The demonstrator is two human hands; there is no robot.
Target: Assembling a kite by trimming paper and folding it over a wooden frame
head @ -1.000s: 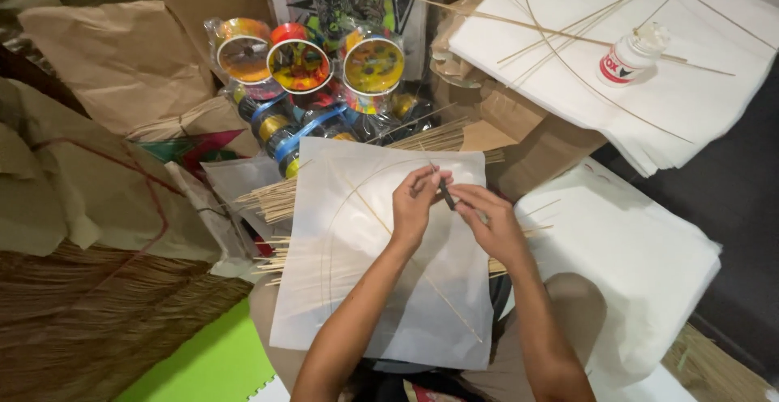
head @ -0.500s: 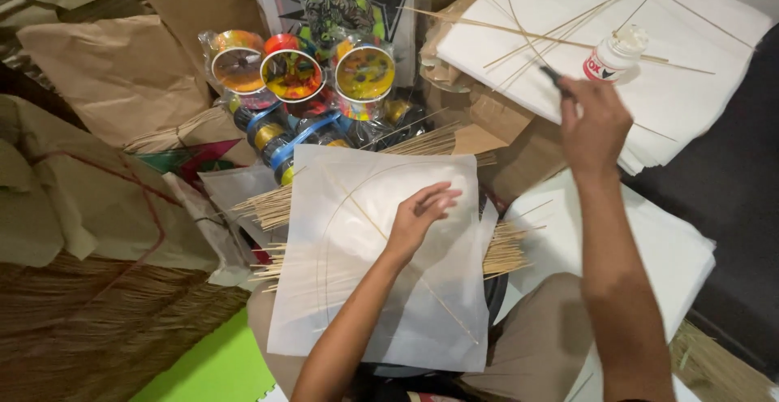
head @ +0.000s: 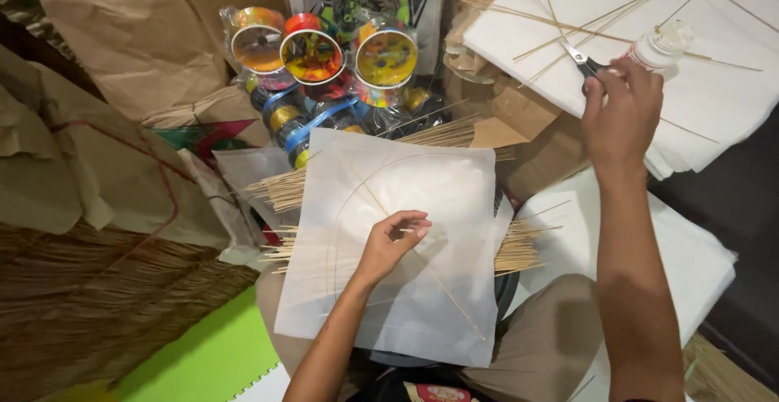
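Left hand: my left hand lies loosely curled on the white paper sheet, fingertips pressing down near its middle; it grips nothing.
Right hand: my right hand reaches out to 1 o'clock, fingers closed around the dark handles of the scissors, whose short steel blades point away to 11 o'clock.
Paper sheet: thin, translucent, roughly square, lying in front of me over my lap; a straight thin stick runs across it on the diagonal and a second one bends over it in an arc.
Stick bundles: pale, thin sticks stick out from under the sheet at 9 o'clock and again at 3 o'clock, lying flat in loose sheaves.
Paper stack: at 1 o'clock sits a thick stack of white paper, smooth and flat, with several long sticks scattered across its top.
Bottle: a small white plastic bottle stands on that stack, just beside my right hand's fingertips.
Spools: at 12 o'clock, round spools with shiny, coloured, foil-like faces crowd together, wrapped in clear film.
Brown paper: crumpled brown wrapping paper fills 10 o'clock, matt and creased.
Mat: a bright green foam mat shows at 7 o'clock.
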